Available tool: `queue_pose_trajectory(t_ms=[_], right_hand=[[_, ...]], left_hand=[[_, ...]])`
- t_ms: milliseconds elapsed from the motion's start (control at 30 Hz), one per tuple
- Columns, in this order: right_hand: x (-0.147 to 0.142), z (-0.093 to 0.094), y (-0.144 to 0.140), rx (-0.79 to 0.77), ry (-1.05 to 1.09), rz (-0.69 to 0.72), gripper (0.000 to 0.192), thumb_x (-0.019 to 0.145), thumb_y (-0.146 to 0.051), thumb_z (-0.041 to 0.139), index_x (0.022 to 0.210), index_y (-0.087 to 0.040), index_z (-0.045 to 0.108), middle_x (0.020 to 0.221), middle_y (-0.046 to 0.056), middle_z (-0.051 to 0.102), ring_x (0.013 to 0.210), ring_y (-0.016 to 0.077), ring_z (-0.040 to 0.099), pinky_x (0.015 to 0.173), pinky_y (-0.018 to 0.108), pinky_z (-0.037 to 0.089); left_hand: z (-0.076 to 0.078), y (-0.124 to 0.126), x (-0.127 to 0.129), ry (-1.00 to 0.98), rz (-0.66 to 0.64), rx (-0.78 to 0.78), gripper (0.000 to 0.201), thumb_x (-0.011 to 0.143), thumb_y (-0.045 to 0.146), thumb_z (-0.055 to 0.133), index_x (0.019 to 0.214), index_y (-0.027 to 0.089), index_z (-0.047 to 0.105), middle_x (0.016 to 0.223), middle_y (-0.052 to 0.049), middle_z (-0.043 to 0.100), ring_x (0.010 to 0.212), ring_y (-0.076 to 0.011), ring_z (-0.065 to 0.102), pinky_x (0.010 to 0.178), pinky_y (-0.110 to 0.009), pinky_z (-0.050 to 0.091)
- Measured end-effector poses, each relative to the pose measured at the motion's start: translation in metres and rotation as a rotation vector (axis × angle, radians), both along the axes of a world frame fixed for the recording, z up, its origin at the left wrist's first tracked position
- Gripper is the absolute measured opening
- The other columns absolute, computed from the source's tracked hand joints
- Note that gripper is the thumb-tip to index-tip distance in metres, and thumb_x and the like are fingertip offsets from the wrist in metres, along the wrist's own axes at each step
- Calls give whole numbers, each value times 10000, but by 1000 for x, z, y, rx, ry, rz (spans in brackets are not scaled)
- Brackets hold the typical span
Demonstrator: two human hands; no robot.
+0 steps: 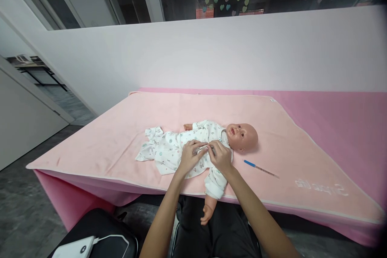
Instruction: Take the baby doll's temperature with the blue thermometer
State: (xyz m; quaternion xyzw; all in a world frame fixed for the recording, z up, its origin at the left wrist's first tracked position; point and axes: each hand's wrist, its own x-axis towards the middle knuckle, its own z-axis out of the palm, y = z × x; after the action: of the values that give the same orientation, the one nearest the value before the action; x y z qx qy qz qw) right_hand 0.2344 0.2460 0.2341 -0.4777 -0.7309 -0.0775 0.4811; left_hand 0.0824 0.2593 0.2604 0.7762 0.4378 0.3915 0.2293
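A baby doll [242, 136] lies on its back across the table, head to the right, dressed in a white patterned outfit [169, 145]. My left hand [191, 154] pinches the cloth at the doll's chest. Close beside it, my right hand [219, 155] grips the same front edge, fingertips almost meeting those of the left. Whatever fastening lies between the fingers is too small to make out. One doll arm [208, 209] hangs over the table's near edge, its sleeve covering the upper part. The other doll hand [188, 127] rests on the far side.
Under the doll spreads a light pink blanket [99, 141] over a darker pink cover [341, 129]. A blue-handled thin stick [261, 168] lies right of the doll. A white power bank [75, 248] with a cable sits on a black bag at lower left. A white wall [211, 56] stands behind.
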Motion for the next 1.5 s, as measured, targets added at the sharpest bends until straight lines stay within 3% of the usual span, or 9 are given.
queue_pose_trajectory(t_ms=[1300,1500], right_hand=[[-1,-1,2,48,-21,-69,119,894,-229,484,826,-180,568,733,11,623,663,105,576,592,216,384],[0,-2,1,155,-13,-11,81,878,-194,509,872,-172,586,834,35,654,763,103,606,655,197,424]], left_hand=[[-2,2,-1,-103,-6,-99,229,858,392,518,962,257,672,964,-17,626,960,-177,540,899,-328,395],[-1,0,-2,-97,-32,-74,253,860,405,511,1002,263,665,986,-20,623,980,-178,539,913,-331,398]])
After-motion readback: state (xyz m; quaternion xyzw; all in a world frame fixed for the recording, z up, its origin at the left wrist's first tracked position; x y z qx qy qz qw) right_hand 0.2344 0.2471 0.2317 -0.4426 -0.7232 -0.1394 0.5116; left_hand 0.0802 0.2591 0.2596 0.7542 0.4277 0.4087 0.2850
